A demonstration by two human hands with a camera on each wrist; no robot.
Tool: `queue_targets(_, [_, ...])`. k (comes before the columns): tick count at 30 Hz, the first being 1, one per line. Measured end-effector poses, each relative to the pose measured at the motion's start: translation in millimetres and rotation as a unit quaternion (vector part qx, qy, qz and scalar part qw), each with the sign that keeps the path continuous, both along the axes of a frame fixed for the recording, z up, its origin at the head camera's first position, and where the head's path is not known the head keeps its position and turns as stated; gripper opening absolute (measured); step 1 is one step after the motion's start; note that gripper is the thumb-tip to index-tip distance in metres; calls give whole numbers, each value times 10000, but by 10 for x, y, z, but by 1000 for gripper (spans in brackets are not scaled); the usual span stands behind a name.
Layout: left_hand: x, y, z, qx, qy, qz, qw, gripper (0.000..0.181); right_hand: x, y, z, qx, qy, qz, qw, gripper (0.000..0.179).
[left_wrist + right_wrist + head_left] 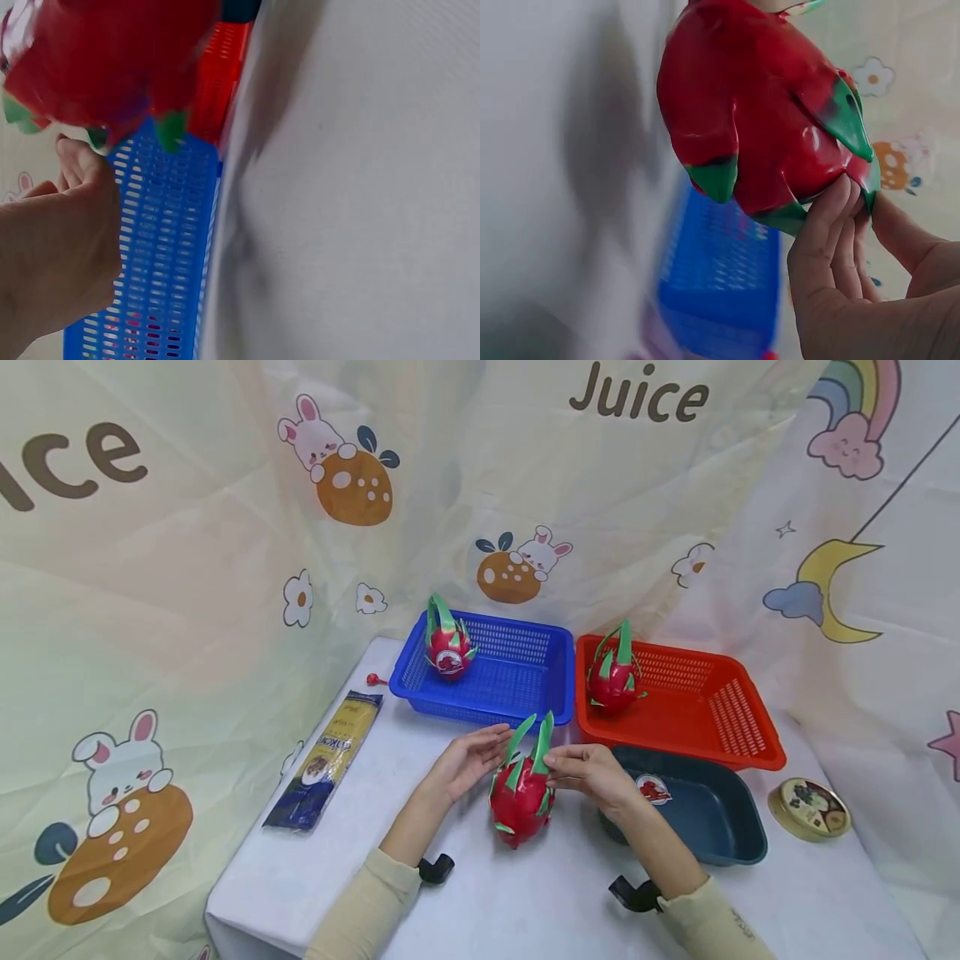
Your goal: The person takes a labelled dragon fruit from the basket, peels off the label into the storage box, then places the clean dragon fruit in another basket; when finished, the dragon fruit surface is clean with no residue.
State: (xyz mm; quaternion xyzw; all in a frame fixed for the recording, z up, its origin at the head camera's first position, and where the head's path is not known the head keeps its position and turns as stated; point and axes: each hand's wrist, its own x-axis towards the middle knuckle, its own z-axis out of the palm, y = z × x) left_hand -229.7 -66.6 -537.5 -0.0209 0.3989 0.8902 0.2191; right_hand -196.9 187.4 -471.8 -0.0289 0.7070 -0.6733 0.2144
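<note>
A red dragon fruit [521, 806] with long green leaf tips is held up over the white table, its shadow falling on the cloth. My right hand [592, 772] pinches it near the top by a green leaf, and the right wrist view shows fingers and thumb [907, 236] on either side of that leaf end. On its other side is my left hand [472, 762], palm toward the fruit and fingers loosely extended. In the left wrist view the left fingertips [79, 154] lie close to the fruit; whether they touch it is unclear.
A blue basket [517, 681] and a red basket [697, 693] each contain another dragon fruit. To the right are a dark teal basin [720, 818] with a sticker and a round tin [810, 810]. A noodle packet [326, 764] and a small red object [373, 679] lie left.
</note>
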Motion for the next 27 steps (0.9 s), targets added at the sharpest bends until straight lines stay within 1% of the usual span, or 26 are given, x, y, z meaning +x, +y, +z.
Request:
queue_targets(4, [-1, 53, 41, 268, -163, -124, 9994, 47, -2, 189, 212, 28, 132, -196, 9997, 33])
queue_targets(7, [-13, 128, 79, 423, -250, -287, 9984, 49, -22, 358, 398, -63, 255, -355, 9990, 27])
queue_targets(12, [-72, 331, 160, 464, -186, -514, 9974, 53, -114, 678, 709, -400, 460, -692, 9957, 15])
queue_targets(17, [-117, 546, 203, 509, -280, -649, 9962, 54, -234, 997, 959, -577, 535, -1055, 9913, 12])
queue_targets(21, [-128, 719, 175, 551, -378, -668, 9955, 55, -339, 1254, 1079, -609, 409, -1278, 9891, 13])
queue_targets(25, [-128, 888, 141, 671, -595, -631, 9940, 57, -461, 1435, 1119, -670, 263, -1541, 9854, 12])
queue_targets(27, [-139, 966, 134, 732, -698, -560, 9933, 57, -537, 1499, 1122, -706, 197, -1680, 9831, 11])
